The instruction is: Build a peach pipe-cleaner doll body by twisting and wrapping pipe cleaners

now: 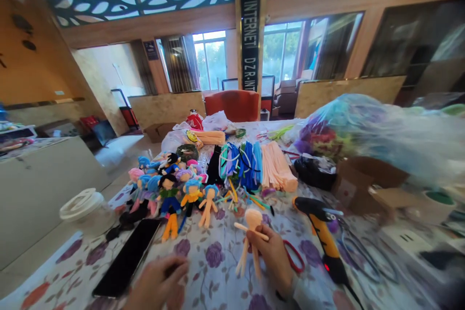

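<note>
My right hand (271, 255) is closed around a peach doll body (253, 219) made of fuzzy pipe cleaner. Its round head points away from me, a thin arm sticks out across it, and two legs hang below. My left hand (160, 278) is over the cloth at the lower left, fingers curled in with nothing visible in them, slightly blurred. Ahead of the hands lies a peach doll with blue hair (208, 206), beside a cluster of finished dolls (169, 186). Red-handled scissors (295, 255) lie partly behind my right hand.
A yellow-black glue gun (321, 235) with a lit red light lies at right. Bundles of blue (250, 167) and peach pipe cleaners (278, 167) stand behind. A black phone (127, 257) and lidded white cup (87, 210) are at left; a cardboard box (363, 184) is at right.
</note>
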Demonstrator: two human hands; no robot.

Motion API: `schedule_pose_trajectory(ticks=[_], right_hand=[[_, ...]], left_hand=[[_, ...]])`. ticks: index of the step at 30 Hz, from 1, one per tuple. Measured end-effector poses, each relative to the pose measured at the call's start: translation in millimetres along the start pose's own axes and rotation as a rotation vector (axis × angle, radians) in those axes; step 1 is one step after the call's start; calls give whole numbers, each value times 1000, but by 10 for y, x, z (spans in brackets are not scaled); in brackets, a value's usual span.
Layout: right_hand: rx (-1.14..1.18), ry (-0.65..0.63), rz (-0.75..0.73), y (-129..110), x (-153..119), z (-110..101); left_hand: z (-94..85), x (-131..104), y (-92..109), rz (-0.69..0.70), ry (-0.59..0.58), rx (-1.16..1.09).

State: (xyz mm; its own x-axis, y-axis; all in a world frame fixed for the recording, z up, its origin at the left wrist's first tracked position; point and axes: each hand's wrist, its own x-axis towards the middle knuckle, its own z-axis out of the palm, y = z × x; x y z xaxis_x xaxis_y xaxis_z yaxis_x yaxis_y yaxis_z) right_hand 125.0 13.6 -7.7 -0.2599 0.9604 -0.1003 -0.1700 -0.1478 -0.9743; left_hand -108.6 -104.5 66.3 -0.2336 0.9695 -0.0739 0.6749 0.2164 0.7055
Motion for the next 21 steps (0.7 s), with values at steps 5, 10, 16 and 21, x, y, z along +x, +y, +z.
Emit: schedule_pose_trajectory(ticks=[5, 10, 16, 21], right_hand=[[-42, -30, -85, -8, 48, -3], [-48, 79, -127, -42, 178, -60], [-97, 146, -196, -148, 274, 63], [-91, 76, -181, -230, 367, 203]], left_hand=[[582, 627, 420, 34, -285, -500], [823, 968, 519, 32, -482, -613], [938, 1096, 460, 67, -492, -714], [952, 1109, 373, 58, -437, -788]])
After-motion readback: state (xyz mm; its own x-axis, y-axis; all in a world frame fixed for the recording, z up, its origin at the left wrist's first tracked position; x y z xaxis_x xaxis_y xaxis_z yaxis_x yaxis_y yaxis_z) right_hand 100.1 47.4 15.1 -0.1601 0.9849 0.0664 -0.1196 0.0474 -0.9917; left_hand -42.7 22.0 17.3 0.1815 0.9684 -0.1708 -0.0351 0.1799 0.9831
